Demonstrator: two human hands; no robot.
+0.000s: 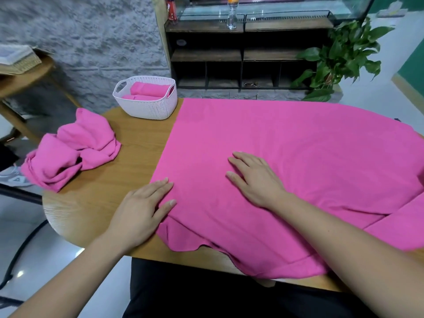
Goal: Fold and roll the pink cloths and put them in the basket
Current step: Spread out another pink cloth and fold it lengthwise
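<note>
1. Round light-wood table (128,143): the surface to the right of the fingers is hidden under cloth. Bare wood lies open to the left of the left fingertips.
2. Large flat pink cloth (298,157): spread smooth beneath the fingers, with a straight left edge. Its right side is cut off by the frame. Its near edge droops over the table rim.
3. Crumpled pink cloth heap (75,148): well left of the fingers, at the table's left rim.
4. White perforated plastic basket (146,106): beyond the fingers, just beside the spread cloth's far left corner.
5. Rolled pink cloths (146,88): inside the basket, number unclear.
6. Right hand (254,177): fingers straight and spread, flat on the cloth, grasping nothing.
7. Left hand (140,212): fingers straight, tips on the cloth's left edge, grasping nothing.
</note>
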